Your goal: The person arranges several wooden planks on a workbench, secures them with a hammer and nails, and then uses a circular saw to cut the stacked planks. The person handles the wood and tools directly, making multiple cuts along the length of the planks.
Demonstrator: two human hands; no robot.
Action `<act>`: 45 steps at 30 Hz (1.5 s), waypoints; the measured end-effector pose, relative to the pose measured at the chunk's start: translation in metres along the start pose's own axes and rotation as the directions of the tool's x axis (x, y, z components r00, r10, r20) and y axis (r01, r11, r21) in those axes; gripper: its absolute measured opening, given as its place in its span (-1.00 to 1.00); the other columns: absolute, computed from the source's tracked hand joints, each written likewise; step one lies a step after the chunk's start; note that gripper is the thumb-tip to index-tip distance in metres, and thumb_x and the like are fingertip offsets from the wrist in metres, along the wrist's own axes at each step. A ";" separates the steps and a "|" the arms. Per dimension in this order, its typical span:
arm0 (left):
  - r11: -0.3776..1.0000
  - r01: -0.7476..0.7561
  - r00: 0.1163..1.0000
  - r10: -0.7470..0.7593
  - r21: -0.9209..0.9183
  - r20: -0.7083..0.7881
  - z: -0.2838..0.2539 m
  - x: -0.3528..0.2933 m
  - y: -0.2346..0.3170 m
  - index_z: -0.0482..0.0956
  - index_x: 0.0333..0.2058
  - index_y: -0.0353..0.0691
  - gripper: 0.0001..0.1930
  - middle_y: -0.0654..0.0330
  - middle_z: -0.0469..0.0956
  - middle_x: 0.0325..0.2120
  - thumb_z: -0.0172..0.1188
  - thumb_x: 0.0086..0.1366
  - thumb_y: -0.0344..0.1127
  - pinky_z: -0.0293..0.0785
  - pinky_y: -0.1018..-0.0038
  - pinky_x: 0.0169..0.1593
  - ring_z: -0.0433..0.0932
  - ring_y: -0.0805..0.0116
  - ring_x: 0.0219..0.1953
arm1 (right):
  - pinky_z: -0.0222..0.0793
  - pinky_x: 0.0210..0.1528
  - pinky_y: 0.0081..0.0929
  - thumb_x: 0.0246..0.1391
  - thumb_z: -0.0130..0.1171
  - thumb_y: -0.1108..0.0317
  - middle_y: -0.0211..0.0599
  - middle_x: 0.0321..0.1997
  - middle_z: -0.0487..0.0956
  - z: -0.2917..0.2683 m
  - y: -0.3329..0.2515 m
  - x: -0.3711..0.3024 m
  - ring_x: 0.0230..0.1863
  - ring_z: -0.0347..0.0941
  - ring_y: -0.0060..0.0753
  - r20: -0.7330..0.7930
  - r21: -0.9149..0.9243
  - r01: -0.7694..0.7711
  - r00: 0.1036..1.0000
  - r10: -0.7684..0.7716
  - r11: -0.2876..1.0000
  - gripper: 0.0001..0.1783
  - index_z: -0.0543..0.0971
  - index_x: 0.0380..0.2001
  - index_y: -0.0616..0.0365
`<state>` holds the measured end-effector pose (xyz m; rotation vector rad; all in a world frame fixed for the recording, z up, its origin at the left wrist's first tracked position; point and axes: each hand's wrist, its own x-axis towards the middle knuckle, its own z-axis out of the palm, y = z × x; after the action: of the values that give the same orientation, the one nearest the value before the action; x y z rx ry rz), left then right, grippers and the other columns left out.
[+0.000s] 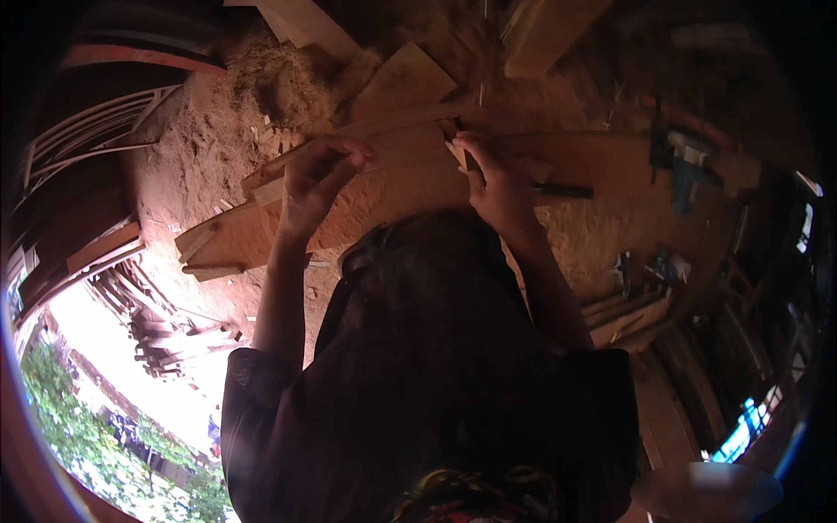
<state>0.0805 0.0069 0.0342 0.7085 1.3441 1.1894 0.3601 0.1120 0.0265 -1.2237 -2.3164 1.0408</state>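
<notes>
My left hand [316,179] pinches the edge of a long thin curved wooden strip [392,126] that lies across a wide wooden board [410,179] on a sawdust-covered bench. My right hand [493,183] is closed around a dark-handled tool [565,190], whose handle sticks out to the right. The tool's working end is pressed against the strip's right end, near my fingertips. My dark-sleeved torso hides the near part of the board.
A heap of sawdust and shavings [261,96] lies at the back left. Planks [305,22] lean at the top. A blue tool [684,170] and small metal tools [623,270] sit at right. Wood offcuts [174,336] are stacked at left by a bright opening.
</notes>
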 end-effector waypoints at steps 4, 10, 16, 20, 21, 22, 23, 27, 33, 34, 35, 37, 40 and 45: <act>0.991 0.023 1.000 -0.021 0.131 -0.014 -0.013 0.031 -0.011 0.68 -0.01 -0.31 -0.82 0.15 0.75 -0.07 0.33 0.49 -0.41 0.59 0.43 0.15 0.70 0.41 0.01 | 0.67 0.11 -0.22 0.17 0.24 0.72 -0.19 0.17 0.66 0.011 -0.005 0.008 0.17 0.67 -0.07 -0.007 0.086 -0.072 0.997 0.073 0.994 -0.51 0.64 0.13 0.06; 0.976 0.024 0.998 -0.037 0.216 0.057 0.007 0.075 -0.029 0.72 0.04 -0.29 -0.75 0.19 0.76 -0.10 0.38 0.46 -0.33 0.61 0.46 0.15 0.72 0.45 -0.01 | 0.62 0.10 -0.24 0.14 0.36 0.63 -0.15 0.19 0.61 0.014 0.010 0.019 0.18 0.65 -0.06 0.037 0.113 -0.105 0.994 0.101 0.988 -0.52 0.64 0.13 0.04; 0.964 0.157 0.920 -0.221 0.213 0.325 0.052 0.108 -0.032 0.73 0.09 -0.24 -0.67 0.19 0.76 -0.10 0.42 0.44 -0.23 0.58 0.42 0.17 0.68 0.43 0.06 | 0.57 0.24 -0.25 0.22 0.42 0.47 -0.04 0.25 0.60 0.015 0.014 0.011 0.25 0.62 -0.16 0.077 0.303 -0.257 0.966 0.245 0.918 -0.42 0.49 0.28 0.22; 0.957 0.061 0.808 -0.214 0.283 0.549 0.054 0.133 -0.054 0.72 0.11 -0.21 -0.64 0.21 0.75 -0.07 0.42 0.44 -0.18 0.58 0.37 0.18 0.66 0.43 0.05 | 0.55 0.31 -0.24 0.26 0.39 0.45 -0.01 0.27 0.59 0.036 0.040 0.008 0.28 0.60 -0.16 0.132 0.276 -0.322 0.946 0.296 0.906 -0.40 0.45 0.32 0.27; 0.949 0.051 0.798 -0.226 0.313 0.558 0.055 0.135 -0.053 0.72 0.12 -0.20 -0.63 0.20 0.75 -0.07 0.40 0.45 -0.16 0.58 0.35 0.18 0.66 0.41 0.05 | 0.54 0.32 -0.23 0.27 0.39 0.45 -0.01 0.27 0.59 0.045 0.049 0.008 0.29 0.60 -0.15 0.156 0.277 -0.353 0.934 0.321 0.894 -0.40 0.45 0.32 0.26; 0.939 0.040 0.788 -0.240 0.342 0.567 0.056 0.136 -0.053 0.71 0.13 -0.19 -0.63 0.19 0.75 -0.06 0.38 0.47 -0.14 0.58 0.33 0.19 0.66 0.40 0.04 | 0.53 0.33 -0.23 0.27 0.38 0.46 -0.01 0.27 0.59 0.053 0.058 0.006 0.29 0.59 -0.15 0.151 0.308 -0.369 0.929 0.338 0.877 -0.41 0.44 0.32 0.26; 0.927 0.027 0.777 -0.255 0.373 0.576 0.057 0.138 -0.052 0.71 0.14 -0.19 -0.62 0.18 0.75 -0.05 0.37 0.48 -0.12 0.58 0.32 0.19 0.67 0.38 0.03 | 0.52 0.34 -0.22 0.27 0.37 0.46 -0.01 0.26 0.59 0.062 0.067 0.004 0.29 0.59 -0.14 0.146 0.342 -0.383 0.924 0.354 0.858 -0.41 0.43 0.32 0.26; 0.804 -0.220 0.812 -0.162 0.552 0.560 0.040 0.157 -0.089 0.70 0.16 -0.20 -0.62 0.13 0.74 0.00 0.29 0.53 -0.11 0.56 0.31 0.22 0.66 0.34 0.07 | 0.48 0.37 -0.22 0.27 0.34 0.50 -0.03 0.24 0.61 0.092 0.096 0.006 0.32 0.58 -0.15 0.024 0.554 -0.222 0.968 0.252 0.802 -0.41 0.40 0.32 0.25; 0.772 -0.028 0.715 -0.428 0.635 0.552 0.043 0.180 -0.089 0.68 0.18 -0.25 -0.61 0.10 0.72 0.07 0.31 0.49 -0.20 0.54 0.32 0.25 0.65 0.32 0.12 | 0.48 0.35 -0.23 0.22 0.32 0.56 -0.09 0.19 0.62 0.071 0.090 0.027 0.30 0.57 -0.20 0.209 0.351 -0.364 0.928 0.307 0.863 -0.38 0.39 0.32 0.20; 0.770 -0.033 0.703 -0.436 0.637 0.563 0.042 0.185 -0.092 0.70 0.16 -0.25 -0.63 0.09 0.72 0.07 0.32 0.48 -0.21 0.54 0.31 0.25 0.66 0.30 0.12 | 0.49 0.34 -0.23 0.22 0.32 0.56 -0.10 0.19 0.62 0.074 0.095 0.027 0.29 0.58 -0.21 0.213 0.342 -0.357 0.930 0.298 0.869 -0.38 0.39 0.31 0.20; 0.769 -0.038 0.691 -0.441 0.639 0.572 0.044 0.189 -0.092 0.71 0.14 -0.25 -0.64 0.08 0.72 0.08 0.33 0.47 -0.22 0.55 0.31 0.25 0.67 0.28 0.12 | 0.49 0.33 -0.23 0.21 0.33 0.56 -0.10 0.18 0.62 0.077 0.099 0.029 0.28 0.58 -0.21 0.217 0.332 -0.348 0.933 0.287 0.877 -0.39 0.39 0.31 0.20; 0.743 -0.076 0.687 -0.445 0.665 0.575 0.047 0.193 -0.091 0.74 0.10 -0.25 -0.66 0.08 0.72 0.07 0.35 0.44 -0.24 0.55 0.29 0.24 0.68 0.25 0.11 | 0.50 0.32 -0.23 0.21 0.33 0.56 -0.10 0.18 0.62 0.081 0.105 0.029 0.26 0.59 -0.22 0.241 0.311 -0.343 0.931 0.275 0.887 -0.38 0.39 0.31 0.18; 0.631 -0.185 0.674 -0.476 0.753 0.564 0.055 0.200 -0.088 0.77 0.05 -0.25 -0.70 0.08 0.72 0.04 0.38 0.40 -0.28 0.56 0.27 0.24 0.69 0.20 0.10 | 0.52 0.29 -0.22 0.23 0.32 0.54 -0.09 0.19 0.62 0.073 0.104 0.037 0.25 0.59 -0.22 0.251 0.343 -0.340 0.931 0.263 0.876 -0.38 0.39 0.34 0.16; 0.622 -0.179 0.671 -0.489 0.762 0.557 0.072 0.196 -0.067 0.79 -0.06 -0.23 -0.76 0.11 0.72 -0.02 0.44 0.32 -0.35 0.58 0.27 0.22 0.69 0.25 0.07 | 0.52 0.25 -0.21 0.27 0.32 0.47 -0.10 0.23 0.62 0.026 0.112 0.017 0.26 0.60 -0.13 -0.028 0.449 -0.241 0.959 0.283 0.860 -0.45 0.49 0.31 0.14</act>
<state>0.1314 0.1847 -0.0840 1.4577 1.1161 -0.0135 0.3997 0.1549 -0.0741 -1.3780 -1.7323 1.4691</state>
